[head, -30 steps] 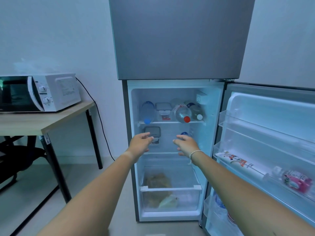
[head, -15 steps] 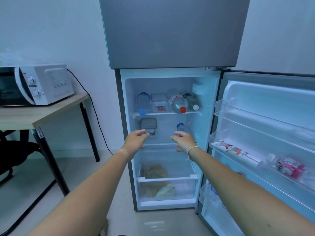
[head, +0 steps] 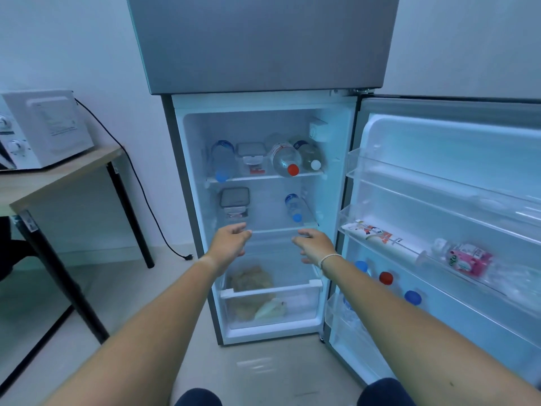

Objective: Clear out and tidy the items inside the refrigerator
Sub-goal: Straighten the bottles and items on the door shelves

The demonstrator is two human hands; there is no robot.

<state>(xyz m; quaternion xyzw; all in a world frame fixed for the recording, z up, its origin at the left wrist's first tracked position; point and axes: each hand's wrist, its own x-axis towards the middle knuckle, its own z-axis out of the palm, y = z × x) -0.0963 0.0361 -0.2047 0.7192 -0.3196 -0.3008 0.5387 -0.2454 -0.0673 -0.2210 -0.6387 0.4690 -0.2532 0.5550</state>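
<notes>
The refrigerator (head: 339,200) stands open before me. Its top shelf holds a blue-capped bottle (head: 223,159), a lidded container (head: 251,155), a red-capped bottle (head: 285,158) and a white-capped bottle (head: 310,155). On the middle shelf sit a grey-lidded container (head: 234,200) and a small bottle (head: 293,207) lying down. The crisper drawer (head: 272,291) holds bagged produce. My left hand (head: 229,243) and my right hand (head: 314,246) reach toward the middle shelf's front edge, fingers apart, holding nothing.
The open door (head: 439,200) at right carries a carton (head: 380,236), a pink-labelled bottle (head: 468,260) and capped bottles lower down. A wooden table (head: 58,177) with a white microwave (head: 44,127) stands at left, its cord trailing to the floor.
The view has tilted down and come closer to the fridge. Both hands have dropped from in front of the middle-shelf items to the shelf's front edge, still empty.
</notes>
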